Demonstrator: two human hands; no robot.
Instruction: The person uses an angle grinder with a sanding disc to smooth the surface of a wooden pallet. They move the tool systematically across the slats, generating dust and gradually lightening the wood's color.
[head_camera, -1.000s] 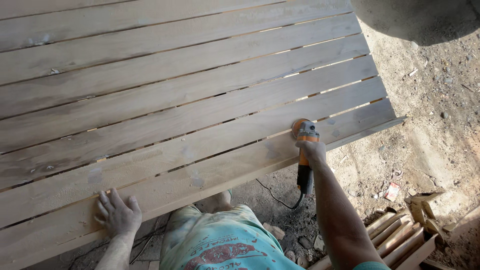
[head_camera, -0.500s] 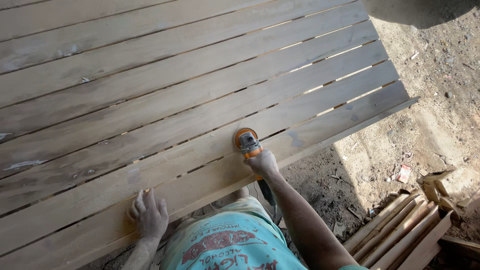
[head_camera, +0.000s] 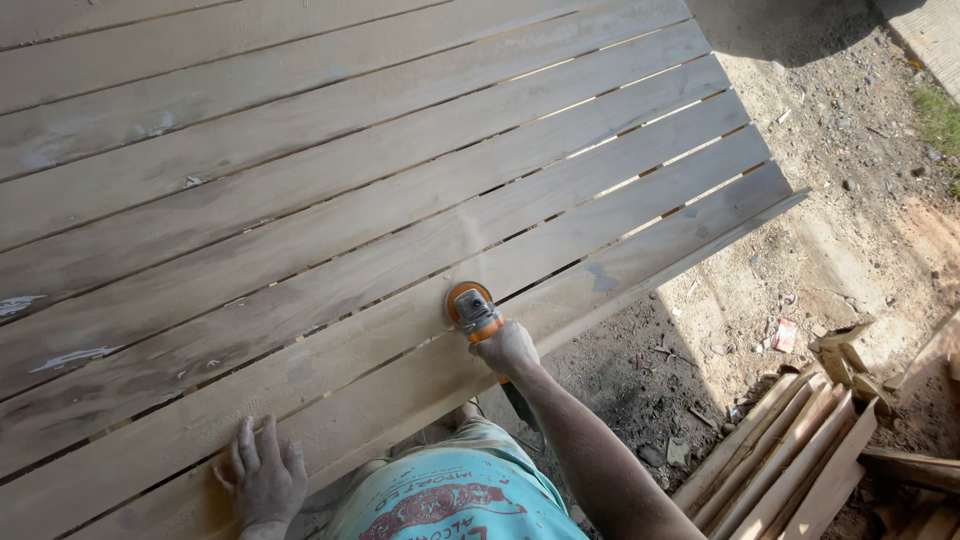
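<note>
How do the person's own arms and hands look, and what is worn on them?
Both hands are bare: no gloves on the left hand or the right hand. No ring or watch shows. The right forearm is uncovered, with no sleeve in view. The shirt below is light turquoise with a red print.

Showing grey-brown, weathered planks streaked with paler sanded patches and a few white smears, split by thin dark gaps glowing orange where sun is coming through. Gripping an orange and grey grinder with an orange disc guard, the right hand dusted pale like the left hand. Wearing a turquoise shirt with a red print; lying beside it, tan dirt and light brown slats.
</note>
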